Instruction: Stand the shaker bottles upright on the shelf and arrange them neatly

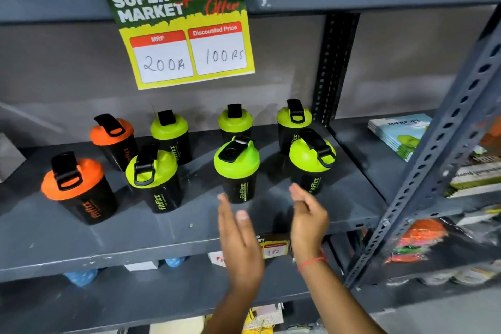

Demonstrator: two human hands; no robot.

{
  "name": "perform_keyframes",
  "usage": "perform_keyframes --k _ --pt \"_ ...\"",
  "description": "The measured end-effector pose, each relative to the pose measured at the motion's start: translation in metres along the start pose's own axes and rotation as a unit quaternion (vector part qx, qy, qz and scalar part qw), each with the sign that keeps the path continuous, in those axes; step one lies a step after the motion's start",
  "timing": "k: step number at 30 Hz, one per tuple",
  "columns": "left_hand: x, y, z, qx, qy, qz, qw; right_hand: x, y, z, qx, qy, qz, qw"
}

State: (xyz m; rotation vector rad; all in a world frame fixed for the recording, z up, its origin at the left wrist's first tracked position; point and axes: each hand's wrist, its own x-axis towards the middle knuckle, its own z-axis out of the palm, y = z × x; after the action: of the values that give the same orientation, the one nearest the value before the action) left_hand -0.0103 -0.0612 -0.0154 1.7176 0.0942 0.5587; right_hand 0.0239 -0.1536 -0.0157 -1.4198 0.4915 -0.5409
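I see eight shaker bottles point(236, 168) standing upright in two rows on the grey shelf point(162, 228) below the price sign point(184, 35), with my left hand point(238, 241) and right hand point(309, 219) both spread wide and empty just before the front-middle green-lidded one.

Your left hand point(238, 236) is motion-blurred. Below the shelf point(162, 238), blue bottles point(81, 276) and a small price tag point(273, 248) are partly hidden by its front edge. Right of the shelf, the booklets point(401, 135) are partly covered by an upright post point(444, 130).
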Motion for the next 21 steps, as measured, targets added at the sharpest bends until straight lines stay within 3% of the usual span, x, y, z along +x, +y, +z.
perform_keyframes --k 2,4,8,12,21 --pt "-0.023 0.008 0.018 0.002 -0.106 0.044 0.993 0.011 -0.003 -0.023 0.037 0.096 -0.027 0.994" --pt "-0.023 0.015 0.039 0.012 -0.185 0.020 0.983 0.026 -0.006 -0.038 0.056 0.135 -0.018 0.989" --pt "0.011 0.027 0.073 -0.005 -0.277 -0.115 0.954 0.055 -0.007 -0.049 0.000 -0.004 0.066 0.998" --pt "0.022 0.030 0.085 0.001 -0.321 -0.170 0.932 0.064 -0.005 -0.042 -0.083 -0.110 0.031 0.990" --pt "0.019 0.030 0.083 0.007 -0.323 -0.172 0.931 0.068 0.002 -0.042 -0.083 -0.122 0.015 0.989"
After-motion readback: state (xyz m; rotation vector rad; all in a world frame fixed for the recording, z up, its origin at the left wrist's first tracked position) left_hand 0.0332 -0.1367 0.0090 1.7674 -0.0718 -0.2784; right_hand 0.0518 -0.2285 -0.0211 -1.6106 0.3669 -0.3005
